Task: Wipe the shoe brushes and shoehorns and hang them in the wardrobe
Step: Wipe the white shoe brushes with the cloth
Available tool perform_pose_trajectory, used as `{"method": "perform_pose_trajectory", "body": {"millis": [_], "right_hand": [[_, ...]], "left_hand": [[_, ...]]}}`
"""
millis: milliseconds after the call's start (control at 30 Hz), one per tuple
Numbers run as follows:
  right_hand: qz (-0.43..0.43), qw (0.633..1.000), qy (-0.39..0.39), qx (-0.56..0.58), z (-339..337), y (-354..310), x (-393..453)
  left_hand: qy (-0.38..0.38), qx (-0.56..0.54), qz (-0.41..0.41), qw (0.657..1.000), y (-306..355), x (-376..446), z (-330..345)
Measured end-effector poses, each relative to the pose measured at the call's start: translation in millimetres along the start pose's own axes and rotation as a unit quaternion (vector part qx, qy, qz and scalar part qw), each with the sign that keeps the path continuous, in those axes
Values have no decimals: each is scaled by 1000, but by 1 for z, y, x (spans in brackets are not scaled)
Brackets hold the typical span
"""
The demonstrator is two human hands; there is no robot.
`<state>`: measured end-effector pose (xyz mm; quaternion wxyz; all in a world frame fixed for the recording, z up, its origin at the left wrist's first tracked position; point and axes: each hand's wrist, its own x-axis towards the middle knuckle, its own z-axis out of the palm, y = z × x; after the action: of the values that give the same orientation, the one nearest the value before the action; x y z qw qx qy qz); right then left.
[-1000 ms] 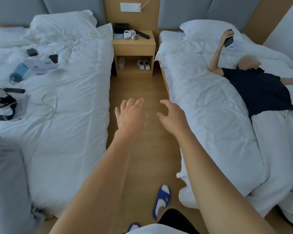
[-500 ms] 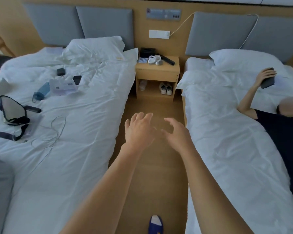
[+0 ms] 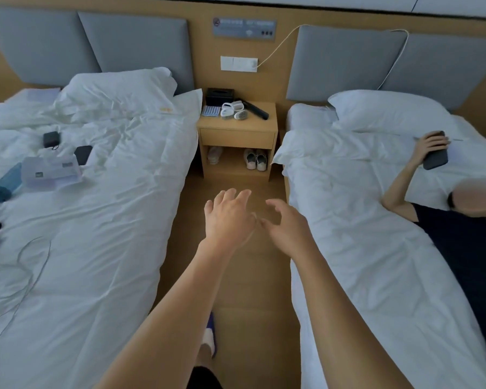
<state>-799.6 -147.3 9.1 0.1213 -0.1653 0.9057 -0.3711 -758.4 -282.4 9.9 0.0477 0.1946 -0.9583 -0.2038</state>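
Observation:
White shoe brushes [image 3: 234, 110] lie on top of the wooden nightstand [image 3: 237, 137] between the two beds, beside a black shoehorn [image 3: 255, 109] and a blue striped cloth [image 3: 210, 111]. My left hand [image 3: 228, 217] and my right hand [image 3: 286, 226] are stretched out side by side over the aisle floor, well short of the nightstand. Both hold nothing, with fingers loosely spread. No wardrobe is in view.
A black tissue box [image 3: 219, 96] stands at the nightstand's back; white shoes [image 3: 255, 159] sit in its lower shelf. The left bed [image 3: 90, 220] carries a bottle, papers, cables and small devices. A person [image 3: 460, 220] lies on the right bed holding a phone.
The view has tilted up and moved forward along the aisle, so the nightstand is closer and the headboards show. My hands stay extended and empty.

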Motion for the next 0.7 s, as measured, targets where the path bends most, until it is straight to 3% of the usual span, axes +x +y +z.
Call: {"method": "perform_pose_trajectory", "body": {"millis": [433, 700], "right_hand": [[70, 997, 16, 13, 10, -54, 234], [75, 997, 21, 12, 22, -83, 345]], "left_hand": [[-25, -24, 45, 998, -34, 245, -26], [-35, -27, 39, 998, -65, 351, -32]]}}
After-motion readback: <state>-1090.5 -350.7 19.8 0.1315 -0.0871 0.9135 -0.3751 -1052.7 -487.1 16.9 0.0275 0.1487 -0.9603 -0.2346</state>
